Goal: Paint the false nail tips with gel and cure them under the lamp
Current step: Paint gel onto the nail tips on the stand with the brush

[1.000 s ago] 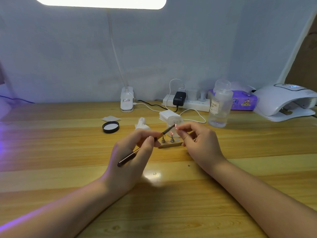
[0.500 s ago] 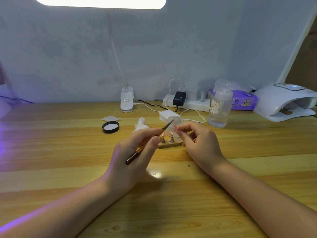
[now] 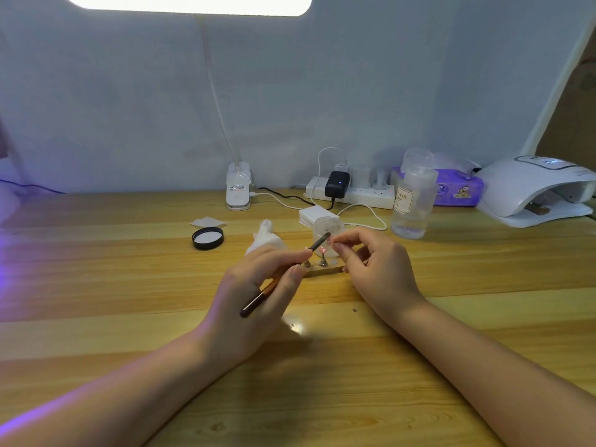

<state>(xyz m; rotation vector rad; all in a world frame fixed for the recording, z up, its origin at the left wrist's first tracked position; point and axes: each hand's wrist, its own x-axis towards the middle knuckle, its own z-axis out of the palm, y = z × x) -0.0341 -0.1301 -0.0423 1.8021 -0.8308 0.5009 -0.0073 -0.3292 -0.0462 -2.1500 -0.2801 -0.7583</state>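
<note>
My left hand (image 3: 258, 291) grips a thin dark gel brush (image 3: 283, 275), whose tip points up and right towards my right hand. My right hand (image 3: 374, 266) pinches a small pink false nail tip (image 3: 329, 241) between thumb and forefinger, right at the brush tip. Below them a small wooden stand (image 3: 325, 270) holds metal pegs, one carrying another pink nail tip (image 3: 322, 251). A small clear jar (image 3: 329, 225) stands just behind. The white curing lamp (image 3: 535, 188) sits at the far right of the table.
An open black lid (image 3: 208, 238), a crumpled tissue (image 3: 266, 240) and a pad stack (image 3: 317, 214) lie behind my hands. A clear pump bottle (image 3: 412, 198), purple tissue pack (image 3: 458, 188), power strip (image 3: 351, 191) with cables and a desk lamp clamp (image 3: 238, 188) line the wall.
My left hand has raised the brush and slid its grip, so the tip moved up towards the nail tip in my right hand. My right hand has barely moved.
</note>
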